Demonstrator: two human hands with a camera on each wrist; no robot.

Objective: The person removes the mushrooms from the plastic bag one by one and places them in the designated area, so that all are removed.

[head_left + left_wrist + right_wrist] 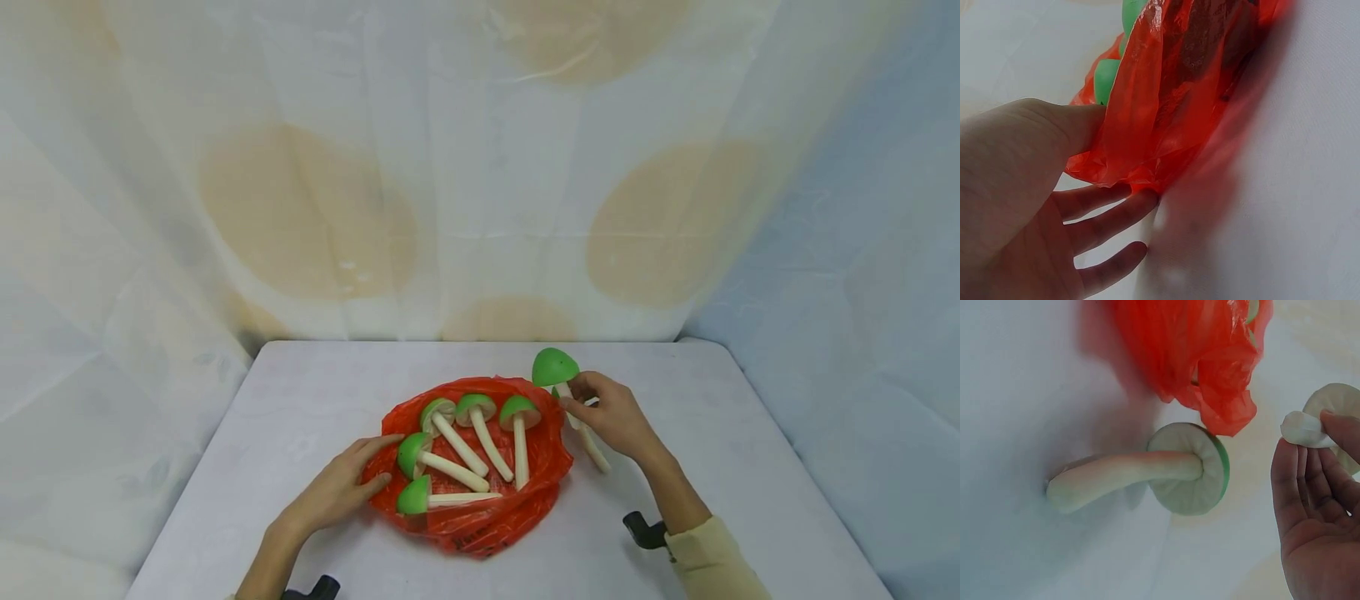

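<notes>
A red plastic bag (487, 525) lies spread on the white table (300, 400) with several green-capped toy mushrooms (480, 433) on it. My left hand (352, 483) rests at the bag's left edge with straight fingers; in the left wrist view the thumb of this hand (1022, 206) touches the bag (1172, 94), with green caps (1107, 78) behind. My right hand (611, 417) pinches the stem of one mushroom (555, 367) just right of the bag, cap up. Under that hand another mushroom (597, 456) lies on the table, seen closer as the lying mushroom (1185, 478) beside the bag (1191, 350).
A pale curtain with tan spots (480, 208) hangs close behind and around the table. Bare tabletop shows left, right and behind the bag. Black wrist mounts (645, 529) sit at both forearms.
</notes>
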